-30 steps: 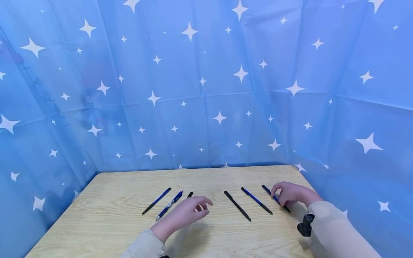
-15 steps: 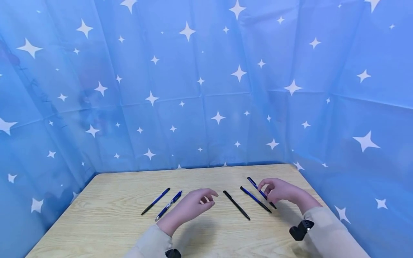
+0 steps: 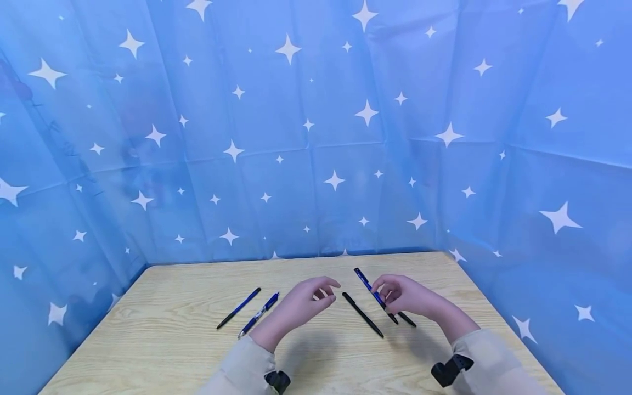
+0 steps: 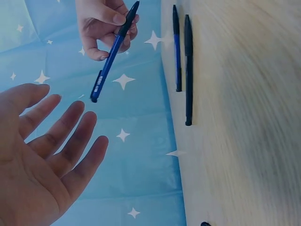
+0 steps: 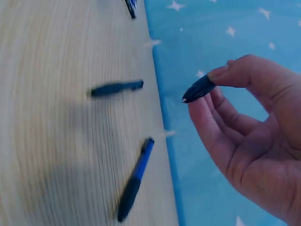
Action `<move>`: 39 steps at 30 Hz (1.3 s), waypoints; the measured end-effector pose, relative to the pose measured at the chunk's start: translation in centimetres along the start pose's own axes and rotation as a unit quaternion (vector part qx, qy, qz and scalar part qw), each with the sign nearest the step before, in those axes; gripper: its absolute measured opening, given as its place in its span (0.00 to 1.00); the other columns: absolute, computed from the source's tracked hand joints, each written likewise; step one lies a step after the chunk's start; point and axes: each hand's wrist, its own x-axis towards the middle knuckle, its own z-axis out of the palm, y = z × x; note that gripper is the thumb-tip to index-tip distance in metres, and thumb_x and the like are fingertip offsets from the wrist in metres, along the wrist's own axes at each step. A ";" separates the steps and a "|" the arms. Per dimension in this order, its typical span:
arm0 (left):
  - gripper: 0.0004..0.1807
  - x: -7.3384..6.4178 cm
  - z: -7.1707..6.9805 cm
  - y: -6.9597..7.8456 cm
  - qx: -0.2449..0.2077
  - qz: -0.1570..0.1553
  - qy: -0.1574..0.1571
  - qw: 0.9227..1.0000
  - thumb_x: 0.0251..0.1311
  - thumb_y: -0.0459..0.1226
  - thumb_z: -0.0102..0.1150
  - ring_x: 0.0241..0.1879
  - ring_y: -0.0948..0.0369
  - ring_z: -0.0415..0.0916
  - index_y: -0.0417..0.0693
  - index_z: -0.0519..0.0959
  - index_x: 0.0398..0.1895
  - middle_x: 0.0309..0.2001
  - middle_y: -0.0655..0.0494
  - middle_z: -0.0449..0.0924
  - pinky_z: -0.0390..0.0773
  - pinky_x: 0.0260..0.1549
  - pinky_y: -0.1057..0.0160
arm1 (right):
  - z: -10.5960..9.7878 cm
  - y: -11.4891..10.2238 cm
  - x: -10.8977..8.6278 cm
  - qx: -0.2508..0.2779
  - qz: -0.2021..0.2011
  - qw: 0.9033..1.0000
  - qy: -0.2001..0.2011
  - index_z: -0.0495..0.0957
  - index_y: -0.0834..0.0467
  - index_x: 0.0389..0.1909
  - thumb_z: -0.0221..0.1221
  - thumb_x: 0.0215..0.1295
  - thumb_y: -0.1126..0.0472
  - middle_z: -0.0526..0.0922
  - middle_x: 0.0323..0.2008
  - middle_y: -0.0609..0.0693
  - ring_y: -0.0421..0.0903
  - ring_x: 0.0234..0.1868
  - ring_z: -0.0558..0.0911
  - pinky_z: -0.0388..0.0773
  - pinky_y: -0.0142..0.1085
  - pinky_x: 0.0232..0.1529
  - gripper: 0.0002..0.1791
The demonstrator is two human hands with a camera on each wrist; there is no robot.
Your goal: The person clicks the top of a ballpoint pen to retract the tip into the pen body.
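My right hand (image 3: 413, 299) pinches a blue pen (image 3: 364, 278) with a black grip between thumb and fingers. In the left wrist view this pen (image 4: 109, 63) is held off the table, slanted. The left hand (image 3: 298, 308) hovers over the table with loosely bent, spread fingers and holds nothing. A black pen (image 3: 362, 315) lies on the table between the hands. Another blue and black pen (image 3: 408, 320) lies partly hidden behind the right hand; the right wrist view shows this pen (image 5: 136, 181) more fully.
Left of the left hand lie a blue and black pen (image 3: 239, 308) and a blue pen with a white pattern (image 3: 259, 314). The wooden table (image 3: 163, 351) ends at a blue star-printed curtain (image 3: 276, 208). Each sleeve carries a black wrist device (image 3: 451, 370).
My right hand has lifted the rightmost pen and carried it left, over the neighbouring pen. My left hand has moved right and slightly up, covering the spot where a black pen end showed.
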 end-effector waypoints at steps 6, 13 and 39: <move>0.15 0.2 -0.3 0.1 0.009 0.006 0.039 0.999 0.69 0.41 0.56 0.41 0.66 0.77 0.60 0.77 0.57 0.42 0.66 0.79 0.78 0.38 0.62 | 1.6 -1.0 0.3 0.000 -0.025 1.000 -0.001 0.75 0.58 0.52 0.60 0.54 0.77 0.79 0.38 0.59 0.53 0.38 0.79 0.79 0.42 0.36 0.23; 0.14 0.4 -0.2 0.6 -0.009 0.022 0.112 0.993 0.70 0.39 0.56 0.40 0.65 0.77 0.53 0.78 0.56 0.41 0.63 0.79 0.79 0.41 0.63 | 3.3 -2.5 0.1 0.013 -0.046 0.999 0.002 0.75 0.60 0.51 0.62 0.55 0.77 0.81 0.40 0.57 0.55 0.40 0.80 0.80 0.43 0.38 0.22; 0.11 0.3 0.5 2.6 -0.399 -0.011 0.207 0.893 0.66 0.31 0.58 0.36 0.56 0.81 0.32 0.73 0.45 0.36 0.49 0.79 0.84 0.38 0.53 | 7.7 -4.7 1.0 0.067 -0.092 0.991 0.076 0.78 0.61 0.45 0.67 0.57 0.71 0.81 0.38 0.57 0.52 0.39 0.81 0.81 0.42 0.39 0.15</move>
